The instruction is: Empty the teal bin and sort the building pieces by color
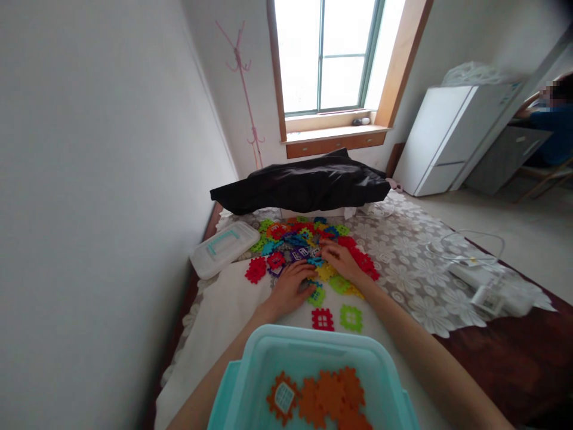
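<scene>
A heap of colourful interlocking plastic tiles (301,241) lies on a white cloth (224,304) spread over the table. My left hand (289,288) rests palm down on the near side of the heap, fingers spread over the tiles. My right hand (341,259) lies on the tiles just to its right, fingers curled down onto them; whether it grips one is hidden. A red tile (323,319) and a green tile (351,318) lie apart, nearer to me. A turquoise plastic box (268,364) right in front of me holds several orange tiles (322,397).
A white box lid (224,248) lies left of the heap by the wall. A black bag (304,185) lies behind it. A white power strip with cable (481,283) sits at the right on the lace cloth. A person (553,119) sits far right.
</scene>
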`<state>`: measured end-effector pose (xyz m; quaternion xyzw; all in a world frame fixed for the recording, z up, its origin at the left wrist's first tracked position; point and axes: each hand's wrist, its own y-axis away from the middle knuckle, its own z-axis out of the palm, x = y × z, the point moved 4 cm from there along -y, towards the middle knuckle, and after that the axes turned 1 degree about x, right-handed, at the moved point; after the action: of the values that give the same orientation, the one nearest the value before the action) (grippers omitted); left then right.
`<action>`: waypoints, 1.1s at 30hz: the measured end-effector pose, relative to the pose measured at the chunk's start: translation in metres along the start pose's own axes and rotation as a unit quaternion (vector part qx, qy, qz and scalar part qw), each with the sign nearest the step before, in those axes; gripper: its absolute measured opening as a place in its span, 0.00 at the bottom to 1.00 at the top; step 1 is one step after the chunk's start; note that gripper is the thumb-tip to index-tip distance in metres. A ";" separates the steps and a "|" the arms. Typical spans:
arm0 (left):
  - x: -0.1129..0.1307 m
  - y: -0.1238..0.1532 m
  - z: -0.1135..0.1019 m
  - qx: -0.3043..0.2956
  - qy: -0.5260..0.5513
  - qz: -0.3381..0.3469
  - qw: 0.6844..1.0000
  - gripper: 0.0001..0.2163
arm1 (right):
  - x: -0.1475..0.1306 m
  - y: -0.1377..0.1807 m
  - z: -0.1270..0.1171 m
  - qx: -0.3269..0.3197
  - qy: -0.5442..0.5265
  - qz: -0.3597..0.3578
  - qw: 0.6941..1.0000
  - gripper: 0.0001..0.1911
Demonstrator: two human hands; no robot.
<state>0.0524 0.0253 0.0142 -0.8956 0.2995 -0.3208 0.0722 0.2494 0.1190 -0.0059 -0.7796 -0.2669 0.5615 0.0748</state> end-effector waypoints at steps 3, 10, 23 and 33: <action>-0.001 0.000 0.000 0.001 0.007 -0.004 1.000 0.14 | 0.005 0.001 -0.004 0.056 -0.070 0.053 0.995 0.22; -0.001 0.000 0.001 -0.002 0.015 -0.008 1.000 0.15 | 0.008 0.001 -0.008 0.086 -0.121 0.075 0.986 0.26; -0.003 -0.003 0.000 0.001 0.014 -0.008 1.000 0.13 | 0.004 0.005 -0.014 0.148 -0.093 0.114 0.978 0.26; -0.003 -0.003 0.000 0.008 0.017 -0.010 1.000 0.12 | -0.001 0.000 -0.013 0.175 0.205 0.006 0.963 0.12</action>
<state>0.0519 0.0299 0.0134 -0.8923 0.2889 -0.3396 0.0711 0.2610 0.1208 0.0001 -0.8546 -0.1388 0.4280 0.2593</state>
